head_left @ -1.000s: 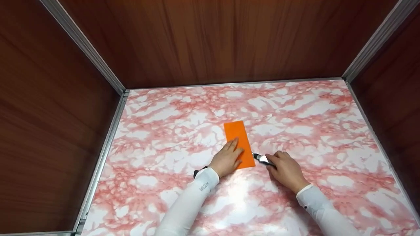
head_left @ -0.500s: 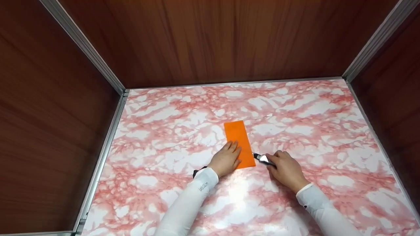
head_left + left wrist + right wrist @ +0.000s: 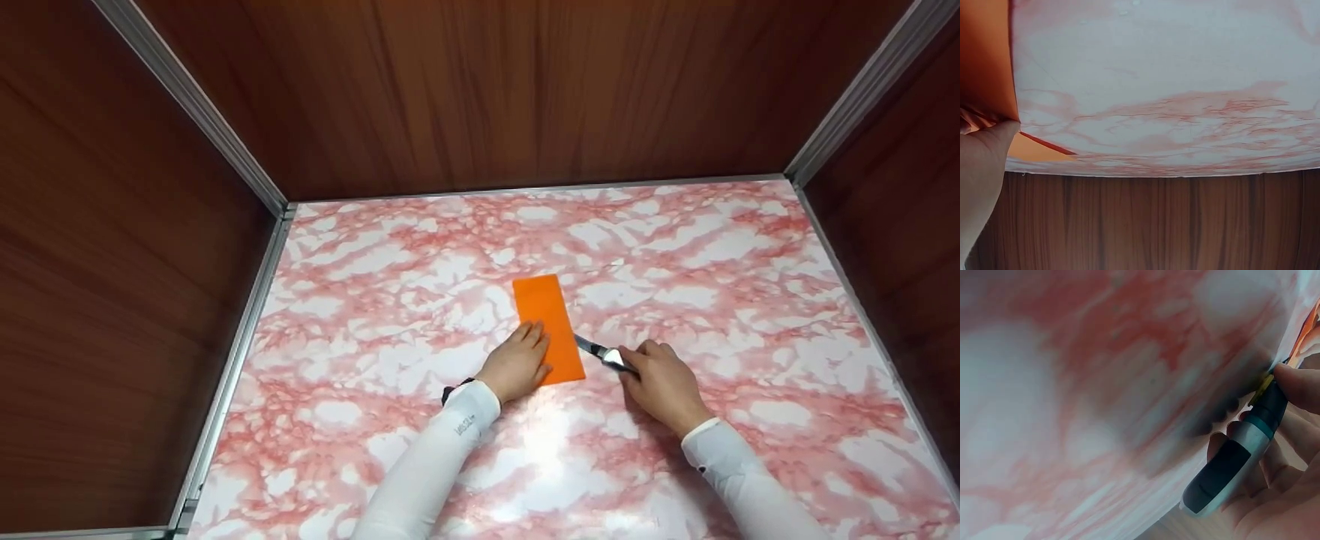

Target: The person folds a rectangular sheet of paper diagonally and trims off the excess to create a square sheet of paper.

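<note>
A folded strip of orange paper (image 3: 551, 304) lies lengthwise on the table. My left hand (image 3: 516, 365) rests on its lower left part with the fingers laid out over it. Seen from the left wrist, the thumb side of the hand (image 3: 985, 160) is at the paper's (image 3: 985, 50) edge, and a second orange layer shows beneath. My right hand (image 3: 664, 386) grips a utility knife (image 3: 616, 360) with a black and silver handle. Its blade points left, the tip at the paper's right edge. In the right wrist view, fingers and thumb curl round the knife's handle (image 3: 1221, 475).
The tabletop (image 3: 360, 322) has a red and white marbled pattern. Dark brown wooden panels (image 3: 480, 97) stand at the back and both sides, with metal rails (image 3: 191, 112) along the corners.
The utility knife in my right hand has shifted slightly right, with its tip further up the paper's edge; more blade shows. My left hand's fingers have drawn back a little toward the paper's left side.
</note>
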`<state>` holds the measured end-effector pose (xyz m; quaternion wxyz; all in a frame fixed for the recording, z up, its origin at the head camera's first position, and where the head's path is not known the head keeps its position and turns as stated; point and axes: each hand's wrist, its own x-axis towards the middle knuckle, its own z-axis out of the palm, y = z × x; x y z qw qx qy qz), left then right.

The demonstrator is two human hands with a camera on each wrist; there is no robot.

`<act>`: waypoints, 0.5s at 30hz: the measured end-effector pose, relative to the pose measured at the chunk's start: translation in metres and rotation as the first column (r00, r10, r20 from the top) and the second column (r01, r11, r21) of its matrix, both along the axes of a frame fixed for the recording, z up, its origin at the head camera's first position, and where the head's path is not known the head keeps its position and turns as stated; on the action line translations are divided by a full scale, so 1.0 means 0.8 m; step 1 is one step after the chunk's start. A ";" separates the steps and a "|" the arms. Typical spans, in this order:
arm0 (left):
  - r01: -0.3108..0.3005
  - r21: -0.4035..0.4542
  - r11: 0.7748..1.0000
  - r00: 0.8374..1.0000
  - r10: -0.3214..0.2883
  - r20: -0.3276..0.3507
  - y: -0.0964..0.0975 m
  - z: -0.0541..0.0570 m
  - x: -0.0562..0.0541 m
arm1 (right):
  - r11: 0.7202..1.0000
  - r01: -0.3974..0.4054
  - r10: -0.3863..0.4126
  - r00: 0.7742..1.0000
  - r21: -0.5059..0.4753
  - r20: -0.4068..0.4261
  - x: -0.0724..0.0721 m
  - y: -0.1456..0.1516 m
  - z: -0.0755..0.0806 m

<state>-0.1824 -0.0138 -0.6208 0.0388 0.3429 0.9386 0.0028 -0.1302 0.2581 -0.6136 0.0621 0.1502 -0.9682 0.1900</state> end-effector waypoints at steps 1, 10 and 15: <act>-0.005 0.000 1.000 1.000 0.005 0.009 0.000 0.001 0.000 | 1.000 0.007 -0.007 1.000 0.001 -0.001 -0.001 0.001 0.000; -0.032 0.019 0.999 0.998 0.031 0.045 0.003 0.008 -0.001 | 1.000 0.013 -0.013 0.999 -0.001 -0.032 -0.002 0.005 -0.002; -0.063 0.022 0.998 0.997 0.062 0.040 0.001 0.006 -0.005 | 1.000 0.016 -0.016 1.000 -0.004 -0.020 -0.002 0.003 -0.002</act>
